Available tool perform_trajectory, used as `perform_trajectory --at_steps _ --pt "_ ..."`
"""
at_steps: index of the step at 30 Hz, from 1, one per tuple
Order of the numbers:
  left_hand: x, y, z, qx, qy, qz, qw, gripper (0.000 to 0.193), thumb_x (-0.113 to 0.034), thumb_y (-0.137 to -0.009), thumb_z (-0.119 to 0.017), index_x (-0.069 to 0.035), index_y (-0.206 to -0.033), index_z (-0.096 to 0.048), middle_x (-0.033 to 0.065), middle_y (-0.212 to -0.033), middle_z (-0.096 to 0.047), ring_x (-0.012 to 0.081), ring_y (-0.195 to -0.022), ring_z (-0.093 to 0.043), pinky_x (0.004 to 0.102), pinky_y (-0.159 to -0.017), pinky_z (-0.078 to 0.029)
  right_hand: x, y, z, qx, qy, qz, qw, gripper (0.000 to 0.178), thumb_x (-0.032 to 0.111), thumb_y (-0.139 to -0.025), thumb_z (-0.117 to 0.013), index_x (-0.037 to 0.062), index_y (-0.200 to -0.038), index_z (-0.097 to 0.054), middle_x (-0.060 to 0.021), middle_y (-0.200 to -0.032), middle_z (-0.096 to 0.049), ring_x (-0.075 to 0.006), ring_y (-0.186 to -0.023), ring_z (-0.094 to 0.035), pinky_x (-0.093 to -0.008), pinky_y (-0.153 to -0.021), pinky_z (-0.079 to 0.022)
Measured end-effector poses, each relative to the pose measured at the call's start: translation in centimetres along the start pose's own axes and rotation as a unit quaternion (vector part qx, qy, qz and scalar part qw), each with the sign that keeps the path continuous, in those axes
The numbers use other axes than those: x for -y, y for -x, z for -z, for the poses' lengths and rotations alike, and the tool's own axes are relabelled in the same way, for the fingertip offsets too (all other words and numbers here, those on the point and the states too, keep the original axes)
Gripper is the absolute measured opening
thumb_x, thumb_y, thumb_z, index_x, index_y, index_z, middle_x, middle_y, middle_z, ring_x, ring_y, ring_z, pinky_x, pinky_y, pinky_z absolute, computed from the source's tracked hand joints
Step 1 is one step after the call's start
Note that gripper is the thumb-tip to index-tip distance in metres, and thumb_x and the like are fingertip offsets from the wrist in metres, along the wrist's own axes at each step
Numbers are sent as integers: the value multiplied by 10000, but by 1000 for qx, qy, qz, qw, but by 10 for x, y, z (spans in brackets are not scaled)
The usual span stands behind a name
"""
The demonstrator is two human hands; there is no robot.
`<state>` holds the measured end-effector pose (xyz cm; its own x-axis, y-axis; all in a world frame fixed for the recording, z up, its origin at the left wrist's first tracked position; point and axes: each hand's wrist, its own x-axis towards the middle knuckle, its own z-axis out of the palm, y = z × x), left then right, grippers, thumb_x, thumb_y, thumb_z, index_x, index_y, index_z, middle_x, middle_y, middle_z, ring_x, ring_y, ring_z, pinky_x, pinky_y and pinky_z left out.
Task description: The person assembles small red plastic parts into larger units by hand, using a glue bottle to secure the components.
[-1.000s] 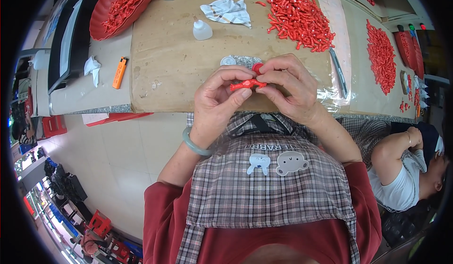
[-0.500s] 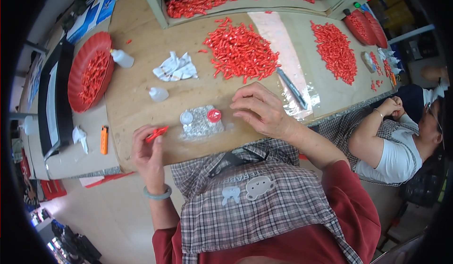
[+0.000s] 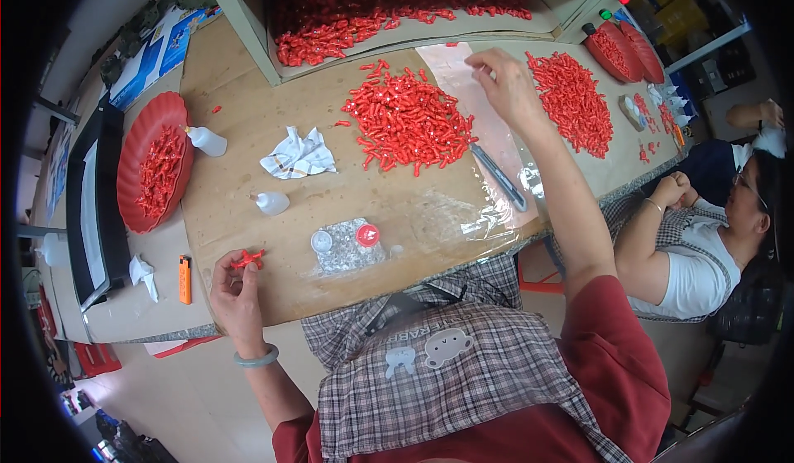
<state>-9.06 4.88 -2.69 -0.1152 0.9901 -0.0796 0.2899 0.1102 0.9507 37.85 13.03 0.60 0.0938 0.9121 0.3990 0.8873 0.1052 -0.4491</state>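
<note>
My left hand (image 3: pixel 240 297) is closed on a small branched red plastic piece (image 3: pixel 248 259), pinched between thumb and fingers near the table's front left edge. My right hand (image 3: pixel 507 86) reaches far forward over a pale pink strip (image 3: pixel 447 70). Its fingers are bent but apart, and nothing shows in them. Left of it lies a large heap of small red pieces (image 3: pixel 409 124); a second heap (image 3: pixel 571 95) spreads to its right. Closer to me, a speckled stone block (image 3: pixel 347 254) carries a clear round cap (image 3: pixel 321 241) and a red round cap (image 3: pixel 367 235).
A box (image 3: pixel 331 45) full of red pieces stands at the back. Leftward are a red scalloped tray (image 3: pixel 128 190), two white squeeze bottles (image 3: pixel 207 141), a crumpled cloth (image 3: pixel 298 155) and an orange lighter (image 3: pixel 184 279). A grey cutter knife (image 3: pixel 500 180) lies on the strip. Another person (image 3: pixel 691 248) sits at right.
My right hand has moved from beside the stone block forward and right, over the pink strip. My left hand, still pinching the red piece, has shifted slightly left. The view has tilted somewhat.
</note>
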Motion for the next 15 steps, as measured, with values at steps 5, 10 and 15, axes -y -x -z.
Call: perform_trajectory --at_steps 5,10,15 --pt "2 3 7 -35 11 -18 999 260 -37 -914 -655 -1 -1165 -597 43 -965 -654 78 -875 -625 212 -734 -482 -24 -31 -30 -39 68 -5 997 241 -15 -834 -587 27 -1048 -688 -189 -1067 -644 -360 -998 -640 -447 -883 -510" --pt "0 4 5 -31 80 42 995 331 -15 -911 -648 14 -1234 -579 35 -980 -659 87 -893 -625 223 -777 -489 -55 -43 -56 -41 81 44 995 263 24 -854 -535 59 -1070 -681 -184 -1092 -640 -367 -1043 -607 -458 -943 -475" --pt "2 -2 2 -11 170 17 985 336 3 -890 -670 16 -1216 -585 29 -976 -653 80 -887 -608 211 -798 -480 -59 -56 -54 -23 45 82 995 183 54 -879 -615 31 -1053 -670 -165 -1077 -640 -323 -887 -670 -389 -779 -537"
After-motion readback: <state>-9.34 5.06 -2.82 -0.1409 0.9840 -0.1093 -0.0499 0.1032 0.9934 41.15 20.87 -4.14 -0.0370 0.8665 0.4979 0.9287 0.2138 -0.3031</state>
